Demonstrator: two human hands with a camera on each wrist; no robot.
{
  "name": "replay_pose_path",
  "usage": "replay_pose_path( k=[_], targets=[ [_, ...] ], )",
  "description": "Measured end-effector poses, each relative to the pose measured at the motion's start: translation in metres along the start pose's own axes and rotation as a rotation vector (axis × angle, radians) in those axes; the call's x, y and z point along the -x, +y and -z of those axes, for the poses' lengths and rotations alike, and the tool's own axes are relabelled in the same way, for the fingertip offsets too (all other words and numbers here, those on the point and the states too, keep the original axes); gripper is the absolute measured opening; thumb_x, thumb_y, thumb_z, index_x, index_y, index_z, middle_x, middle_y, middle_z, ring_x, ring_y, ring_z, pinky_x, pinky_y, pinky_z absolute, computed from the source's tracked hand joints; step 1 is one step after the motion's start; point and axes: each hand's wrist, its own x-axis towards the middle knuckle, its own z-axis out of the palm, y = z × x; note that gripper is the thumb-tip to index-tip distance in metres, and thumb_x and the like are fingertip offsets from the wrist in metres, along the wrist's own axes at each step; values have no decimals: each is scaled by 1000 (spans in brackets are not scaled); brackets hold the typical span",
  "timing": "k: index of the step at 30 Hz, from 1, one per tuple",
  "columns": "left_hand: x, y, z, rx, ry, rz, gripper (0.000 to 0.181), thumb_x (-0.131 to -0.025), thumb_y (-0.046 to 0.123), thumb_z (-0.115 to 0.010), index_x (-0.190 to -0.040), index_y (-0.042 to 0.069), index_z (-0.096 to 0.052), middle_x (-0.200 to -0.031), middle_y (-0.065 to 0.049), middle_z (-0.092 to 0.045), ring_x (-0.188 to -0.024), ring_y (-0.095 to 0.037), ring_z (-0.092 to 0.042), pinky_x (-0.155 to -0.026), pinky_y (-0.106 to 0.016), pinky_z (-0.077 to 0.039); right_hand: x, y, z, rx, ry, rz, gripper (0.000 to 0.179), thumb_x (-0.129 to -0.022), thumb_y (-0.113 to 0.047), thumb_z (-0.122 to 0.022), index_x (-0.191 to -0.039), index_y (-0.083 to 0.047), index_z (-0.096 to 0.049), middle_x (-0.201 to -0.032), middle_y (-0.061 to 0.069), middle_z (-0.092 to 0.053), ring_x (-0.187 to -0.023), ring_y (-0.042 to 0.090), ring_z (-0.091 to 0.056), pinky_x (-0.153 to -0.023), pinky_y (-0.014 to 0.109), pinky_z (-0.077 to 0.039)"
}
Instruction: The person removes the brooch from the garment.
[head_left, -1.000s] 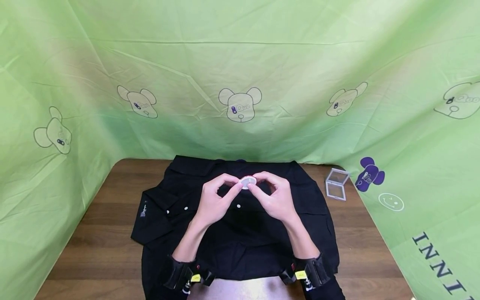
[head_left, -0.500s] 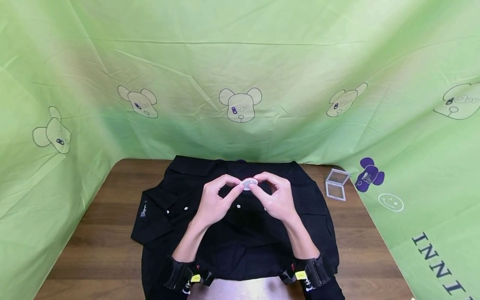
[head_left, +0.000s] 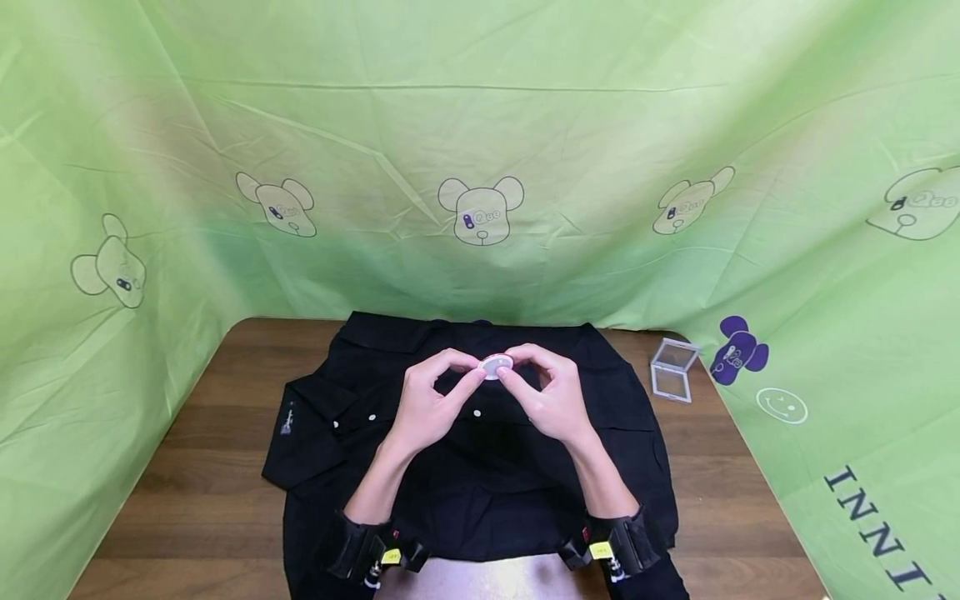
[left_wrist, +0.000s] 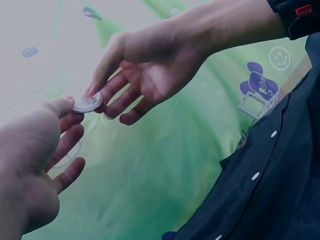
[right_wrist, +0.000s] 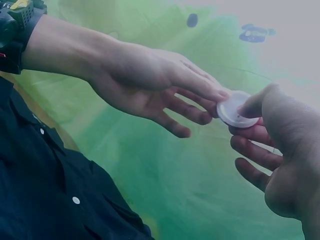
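A small round disc (head_left: 496, 367), with a pale grey face, a white rim and a trace of red along its far edge, is held up above a black shirt (head_left: 480, 483). My left hand (head_left: 431, 400) pinches its left edge between thumb and forefinger. On the opposite edge, the thumb and forefinger of my right hand (head_left: 551, 396) pinch it too. From the right wrist, the disc (right_wrist: 235, 109) shows a raised rim, with the right thumb lying across its face. The other fingers of both hands are loosely bent below the disc (left_wrist: 87, 103).
The shirt, with white buttons (head_left: 477, 413), is spread over a wooden table (head_left: 202, 467). A clear, square hinged case (head_left: 672, 369) lies unfolded at the table's back right. Green printed cloth (head_left: 480, 125) hangs behind and along both sides.
Both hands keep their pinch on the disc. It shifts slightly right and then back left, its face tilting a little.
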Motion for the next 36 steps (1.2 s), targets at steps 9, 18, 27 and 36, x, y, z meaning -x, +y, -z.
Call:
replay_pose_path(
  k=[9, 18, 27, 36],
  targets=[
    [-1, -3, 2, -30, 6, -15, 5, -102, 9, -84, -106, 6, -84, -99, -6, -84, -92, -15, -79, -87, -36, -65, -1, 1, 1, 48, -15, 1, 19, -94, 12, -81, -110, 3, -80, -100, 21, -82, -95, 2, -76, -85, 18, -63],
    [-1, -8, 8, -174, 17, -89, 7, -101, 8, -85, -108, 9, -84, -101, -4, -84, -96, -21, -79, -87, -39, -64, -1, 2, 2, 149, -79, -9, 22, -96, 2, -84, -116, -7, -83, -105, 13, -85, -100, 7, -77, -93, 23, -63],
    [-3, -11, 10, -251, -42, -186, 11, -99, 4, -85, -109, 8, -83, -106, -4, -85, -100, -22, -77, -95, -36, -57, -1, 2, 4, 114, -172, -88, 20, -104, -3, -77, -122, -9, -81, -115, 11, -84, -104, 8, -77, -97, 25, -62],
    [-1, -14, 9, -298, -49, -250, 11, -98, 5, -85, -108, 7, -83, -107, -4, -86, -101, -22, -78, -94, -38, -57, -2, 3, 4, 31, -268, -207, 18, -114, -7, -62, -122, -1, -77, -118, 20, -80, -108, 8, -76, -101, 21, -62]
  ],
)
